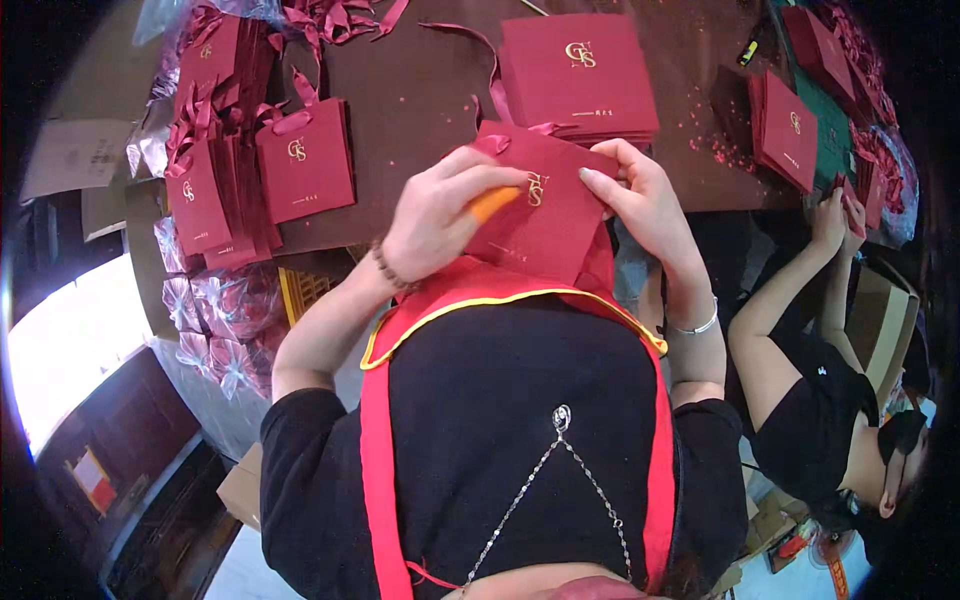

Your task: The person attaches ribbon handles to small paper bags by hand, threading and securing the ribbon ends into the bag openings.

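Note:
A dark red paper bag [530,235] with gold print and a ribbon handle rests against the table's near edge and the front of my red apron. My right hand [645,195] grips the bag's right upper edge, thumb on the front face and fingers curled behind. Over the bag's upper left lies my left hand [435,215], its fingertips drawn together near the gold print. What those fingertips pinch, if anything, is too small to make out. An orange piece [492,204], perhaps a cover on the thumb, shows at this hand.
Beyond the bag lies a stack of flat red bags [580,75] on the brown table [420,130]. More bags with ribbons [310,160] stand at the left. At the right, a co-worker's hands [838,220] are near other bags [785,130] and a yellow-black cutter [748,53].

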Demonstrator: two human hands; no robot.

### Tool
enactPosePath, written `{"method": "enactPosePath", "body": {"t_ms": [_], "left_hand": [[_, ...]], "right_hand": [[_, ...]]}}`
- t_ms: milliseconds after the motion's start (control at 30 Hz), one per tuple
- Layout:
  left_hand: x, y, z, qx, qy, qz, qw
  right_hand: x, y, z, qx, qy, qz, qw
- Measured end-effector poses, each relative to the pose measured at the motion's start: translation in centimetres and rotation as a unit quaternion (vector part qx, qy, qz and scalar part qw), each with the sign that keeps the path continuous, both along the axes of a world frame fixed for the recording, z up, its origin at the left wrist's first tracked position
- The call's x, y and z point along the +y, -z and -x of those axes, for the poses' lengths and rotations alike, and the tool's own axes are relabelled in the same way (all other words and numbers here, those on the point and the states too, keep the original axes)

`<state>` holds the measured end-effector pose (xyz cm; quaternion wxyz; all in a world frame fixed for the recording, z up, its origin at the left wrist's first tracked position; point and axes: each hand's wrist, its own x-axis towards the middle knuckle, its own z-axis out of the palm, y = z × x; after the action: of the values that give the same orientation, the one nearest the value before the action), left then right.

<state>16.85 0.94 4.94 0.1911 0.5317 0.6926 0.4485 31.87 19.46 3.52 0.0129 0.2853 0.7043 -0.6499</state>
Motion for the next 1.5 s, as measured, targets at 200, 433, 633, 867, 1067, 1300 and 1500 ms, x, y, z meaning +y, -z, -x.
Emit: {"method": "enactPosePath", "body": {"t_ms": [200, 433, 633, 867, 1067, 1300, 1500], "left_hand": [[3.8, 2.5, -1.9, 0.024, -0.039, -0.008, 0.999], [4.5, 2.4, -1.9, 0.027, -0.073, -0.010, 0.997], [4.6, 2.9, -1.9, 0.168, -0.064, -0.072, 0.981], [4.3, 3.6, -1.9, 0.234, -0.047, -0.102, 0.966], [4.4, 3.1, -2.1, 0.228, -0.045, -0.109, 0.966], [4.5, 3.0, -2.5, 0.232, -0.039, -0.092, 0.967], [4.3, 0.3, -1.3, 0.263, -0.013, -0.059, 0.963]], "right_hand": [[-0.2, -0.5, -0.4, 0.031, -0.011, -0.024, 0.999], [-0.4, -0.8, -0.2, 0.015, 0.014, -0.003, 1.000], [-0.3, -0.5, -0.1, 0.025, 0.001, -0.029, 0.999], [-0.1, 0.2, -0.3, 0.041, -0.014, -0.045, 0.998], [-0.4, 1.0, -0.5, 0.086, 0.006, 0.050, 0.995], [-0.8, 0.1, -0.1, 0.057, -0.033, -0.031, 0.997], [-1.3, 0.6, -0.6, 0.105, -0.011, -0.085, 0.991]]}}
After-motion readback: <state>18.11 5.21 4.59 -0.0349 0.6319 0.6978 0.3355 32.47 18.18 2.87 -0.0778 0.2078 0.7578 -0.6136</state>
